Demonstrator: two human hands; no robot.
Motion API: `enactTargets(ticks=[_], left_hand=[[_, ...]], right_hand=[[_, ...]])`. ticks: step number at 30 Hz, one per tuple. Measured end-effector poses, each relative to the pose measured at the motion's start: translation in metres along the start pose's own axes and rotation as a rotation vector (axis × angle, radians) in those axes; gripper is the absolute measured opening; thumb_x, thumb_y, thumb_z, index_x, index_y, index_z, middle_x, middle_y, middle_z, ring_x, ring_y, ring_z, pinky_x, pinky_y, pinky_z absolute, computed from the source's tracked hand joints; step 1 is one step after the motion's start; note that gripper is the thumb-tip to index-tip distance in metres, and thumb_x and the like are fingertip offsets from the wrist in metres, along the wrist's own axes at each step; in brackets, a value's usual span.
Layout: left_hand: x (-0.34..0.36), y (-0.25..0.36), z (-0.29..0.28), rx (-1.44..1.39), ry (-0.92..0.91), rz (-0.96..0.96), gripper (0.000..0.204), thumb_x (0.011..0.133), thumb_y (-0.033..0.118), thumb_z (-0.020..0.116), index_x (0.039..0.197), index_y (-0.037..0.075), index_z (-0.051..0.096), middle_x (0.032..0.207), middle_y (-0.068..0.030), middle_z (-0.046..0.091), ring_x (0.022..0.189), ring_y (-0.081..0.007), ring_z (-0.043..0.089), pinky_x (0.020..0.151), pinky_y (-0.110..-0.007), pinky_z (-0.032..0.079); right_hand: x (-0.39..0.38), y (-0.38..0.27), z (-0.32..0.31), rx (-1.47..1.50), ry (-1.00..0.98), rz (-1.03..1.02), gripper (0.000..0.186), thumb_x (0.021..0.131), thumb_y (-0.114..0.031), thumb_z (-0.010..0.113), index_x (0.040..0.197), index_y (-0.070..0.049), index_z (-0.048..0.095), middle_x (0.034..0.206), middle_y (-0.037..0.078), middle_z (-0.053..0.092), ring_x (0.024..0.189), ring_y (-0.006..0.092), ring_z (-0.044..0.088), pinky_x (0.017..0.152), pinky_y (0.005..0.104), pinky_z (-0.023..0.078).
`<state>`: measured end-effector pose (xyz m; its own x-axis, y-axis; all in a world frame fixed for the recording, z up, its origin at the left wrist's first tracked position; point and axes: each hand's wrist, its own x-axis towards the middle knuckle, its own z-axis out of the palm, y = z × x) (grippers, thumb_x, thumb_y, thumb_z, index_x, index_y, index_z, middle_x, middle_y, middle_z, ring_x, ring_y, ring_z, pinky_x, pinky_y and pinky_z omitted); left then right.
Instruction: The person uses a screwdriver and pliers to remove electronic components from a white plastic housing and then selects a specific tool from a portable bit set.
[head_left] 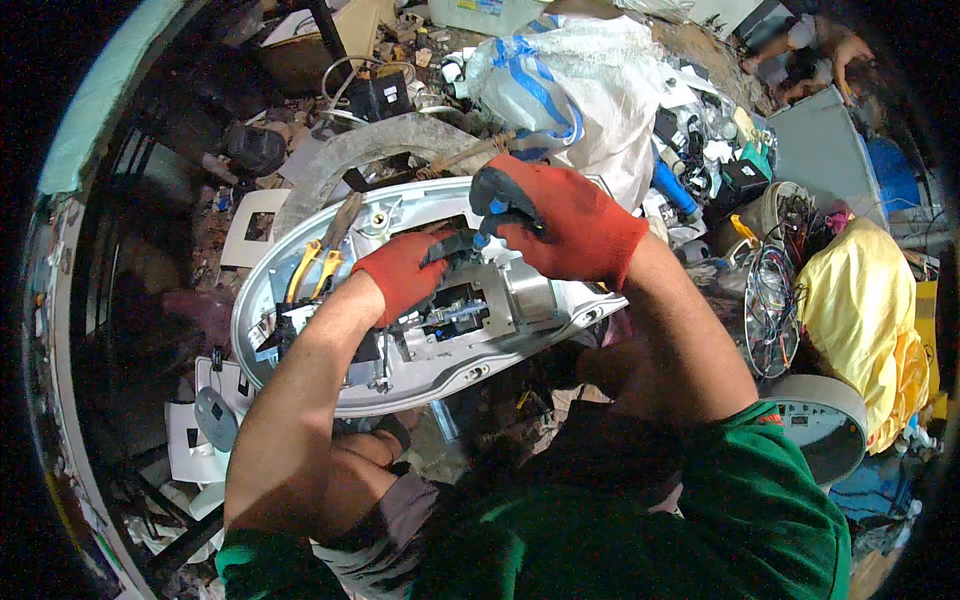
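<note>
A grey oval lamp housing (262,300) lies open on my lap, with metal brackets and electrical parts (470,310) inside. My left hand (400,272), in a red and black glove, presses down on the parts near the middle of the housing. My right hand (560,220), gloved the same way, is closed around a blue-handled tool (487,232) whose tip points down into the housing beside my left fingers. Yellow-handled pliers (318,262) rest inside the housing at its left end.
Scrap surrounds me: a white sack with blue stripes (575,85), a yellow bag (865,310), a basket of wires (770,300), a round grey housing (825,420), white plastic plates (255,225). Another person (810,60) crouches at the far upper right.
</note>
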<state>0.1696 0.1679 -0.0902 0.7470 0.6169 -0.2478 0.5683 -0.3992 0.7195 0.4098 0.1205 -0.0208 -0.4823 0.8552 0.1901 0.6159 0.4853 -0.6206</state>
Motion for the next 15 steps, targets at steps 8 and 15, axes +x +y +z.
enactTargets(ticks=[8,15], left_hand=[[0.022,0.014,0.007,0.105,-0.193,-0.146,0.047,0.086,0.017,0.055,0.133,0.018,0.060,0.109,-0.0233,0.068,0.102,-0.0389,0.065,0.092,-0.042,0.050],[0.020,0.015,0.005,0.085,-0.178,-0.134,0.044,0.085,0.017,0.056,0.129,0.016,0.062,0.117,-0.0221,0.065,0.109,-0.0368,0.063,0.096,-0.040,0.049]], right_hand=[[-0.019,0.015,0.008,-0.011,0.008,0.009,0.039,0.081,-0.010,0.065,0.116,-0.006,0.050,0.096,0.021,0.064,0.093,0.0447,0.062,0.078,0.0488,0.051],[-0.022,0.009,0.010,0.056,-0.063,0.051,0.039,0.080,-0.009,0.066,0.117,-0.007,0.052,0.097,0.020,0.064,0.092,0.0439,0.062,0.077,0.0481,0.051]])
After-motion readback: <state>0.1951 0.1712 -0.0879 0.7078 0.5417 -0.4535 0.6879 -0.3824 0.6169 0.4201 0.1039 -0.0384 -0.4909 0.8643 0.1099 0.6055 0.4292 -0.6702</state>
